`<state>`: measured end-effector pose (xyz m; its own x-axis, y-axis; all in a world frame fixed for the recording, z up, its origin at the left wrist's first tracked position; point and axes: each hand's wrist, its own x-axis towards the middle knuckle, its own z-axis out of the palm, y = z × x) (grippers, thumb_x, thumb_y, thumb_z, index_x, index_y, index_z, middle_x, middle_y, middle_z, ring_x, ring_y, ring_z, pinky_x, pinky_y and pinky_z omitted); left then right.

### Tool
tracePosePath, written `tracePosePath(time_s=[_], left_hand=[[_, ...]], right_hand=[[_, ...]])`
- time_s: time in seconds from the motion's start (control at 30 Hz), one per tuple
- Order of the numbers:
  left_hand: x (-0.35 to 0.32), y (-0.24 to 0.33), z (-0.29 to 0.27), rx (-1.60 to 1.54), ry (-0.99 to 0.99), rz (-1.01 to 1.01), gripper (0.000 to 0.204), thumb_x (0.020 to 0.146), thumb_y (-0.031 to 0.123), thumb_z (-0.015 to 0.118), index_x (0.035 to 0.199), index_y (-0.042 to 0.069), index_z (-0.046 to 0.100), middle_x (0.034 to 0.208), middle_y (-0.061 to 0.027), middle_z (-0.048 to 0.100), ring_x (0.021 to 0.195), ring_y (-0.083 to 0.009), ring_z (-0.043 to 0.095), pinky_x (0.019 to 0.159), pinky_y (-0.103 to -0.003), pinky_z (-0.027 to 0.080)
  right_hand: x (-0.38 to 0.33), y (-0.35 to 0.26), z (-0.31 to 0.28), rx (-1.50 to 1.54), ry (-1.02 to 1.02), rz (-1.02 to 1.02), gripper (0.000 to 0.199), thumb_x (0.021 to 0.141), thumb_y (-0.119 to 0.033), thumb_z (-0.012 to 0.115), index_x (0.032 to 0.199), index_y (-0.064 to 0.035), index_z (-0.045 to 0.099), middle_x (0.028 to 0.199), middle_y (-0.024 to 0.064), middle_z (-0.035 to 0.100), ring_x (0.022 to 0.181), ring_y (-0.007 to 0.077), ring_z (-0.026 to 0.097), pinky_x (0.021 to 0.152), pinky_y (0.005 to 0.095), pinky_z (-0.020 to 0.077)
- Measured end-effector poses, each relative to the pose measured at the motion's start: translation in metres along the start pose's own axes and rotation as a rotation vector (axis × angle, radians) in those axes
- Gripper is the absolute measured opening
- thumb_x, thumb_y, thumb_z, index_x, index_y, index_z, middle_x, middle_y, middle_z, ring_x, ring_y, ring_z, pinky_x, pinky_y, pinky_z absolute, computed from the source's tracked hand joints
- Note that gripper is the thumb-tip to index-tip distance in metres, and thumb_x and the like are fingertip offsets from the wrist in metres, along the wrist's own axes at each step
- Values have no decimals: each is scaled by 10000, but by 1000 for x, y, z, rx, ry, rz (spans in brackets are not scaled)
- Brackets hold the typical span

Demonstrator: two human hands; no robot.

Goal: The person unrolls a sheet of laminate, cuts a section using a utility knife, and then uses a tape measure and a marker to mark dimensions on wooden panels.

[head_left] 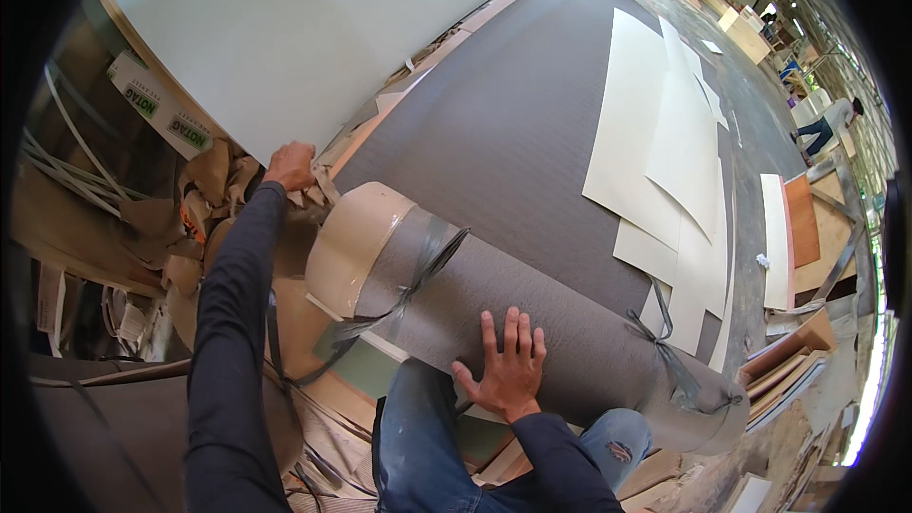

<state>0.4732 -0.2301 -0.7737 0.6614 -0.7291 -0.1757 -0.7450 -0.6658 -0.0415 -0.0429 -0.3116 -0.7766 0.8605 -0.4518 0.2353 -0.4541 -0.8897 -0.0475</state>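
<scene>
Nearest the camera, the right hand (508, 361) lay flat and spread, fingers released, pressing on the near side of the grey roll (532, 323). The roll lay across the person's knees, running from near left to right, its cream inner face showing at the left end and grey ties (418, 271) binding it at both ends. By the look of it, the step in hand was steadying the bundle while the other arm worked further off; the ties were not yet undone.

Further left, the left hand (290, 166) was clenched on the lower edge of the big white board (313, 28), which leaned tilted over a heap of brown paper scraps (214, 199). A sound next move would call for a firm grip on that board edge and a clear path past the roll's left end, which sat just beside it.

Beyond the roll, a grey sheet (513, 123) lay spread on the floor, with cream panels (655, 142) overlapping on its right half. Open room was mostly on the sheet's left half; the right edge was crowded with wooden offcuts (803, 228). Far right, another person (831, 123) stood well apart.
</scene>
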Motion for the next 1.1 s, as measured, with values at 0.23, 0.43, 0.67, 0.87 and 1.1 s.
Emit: tracePosePath(time_s=[0.23, 0.43, 0.67, 0.87, 1.1], left_hand=[[-40, 40, 23, -971, 74, -2, 546, 821, 373, 711, 1157, -51, 642, 969, -251, 663, 930, -369, 647, 883, -399, 487], [-57, 93, 18, -782, -53, -195, 713, 925, 560, 543, 1049, -131, 669, 1062, -328, 670, 1048, -424, 647, 915, -441, 476], [-37, 83, 49, -811, 100, -259, 696, 891, 562, 592, 1001, -119, 687, 1017, -305, 681, 989, -381, 662, 865, -428, 485], [-109, 88, 18, -1159, 262, -153, 557, 937, 452, 598, 772, -80, 613, 663, -110, 551, 670, -142, 523, 626, -350, 418], [-131, 84, 21, -1071, 508, -21, 514, 958, 370, 602, 695, -66, 530, 573, -50, 430, 591, -109, 423, 558, -356, 360]], right_hand=[[20, 11, -11, 88, 61, 41, 808, 823, -615, 587, 1403, -59, 503, 1277, 192, 533, 1142, 346, 497, 941, 486, 358], [47, 37, -35, 305, -184, 90, 772, 848, -608, 574, 1341, -14, 546, 1236, 208, 547, 1112, 351, 514, 935, 500, 376], [29, 75, -27, 145, -268, 397, 1024, 851, -811, 405, 1481, -4, 391, 1525, 293, 342, 1471, 420, 231, 1178, 615, 80], [2, 44, -52, 33, -137, 414, 1017, 856, -805, 384, 1494, -14, 370, 1468, 300, 393, 1430, 434, 282, 1165, 610, 117], [-6, 34, -49, -16, 100, 388, 805, 912, -647, 447, 1336, 33, 534, 1132, 218, 532, 1082, 348, 485, 946, 519, 327]])
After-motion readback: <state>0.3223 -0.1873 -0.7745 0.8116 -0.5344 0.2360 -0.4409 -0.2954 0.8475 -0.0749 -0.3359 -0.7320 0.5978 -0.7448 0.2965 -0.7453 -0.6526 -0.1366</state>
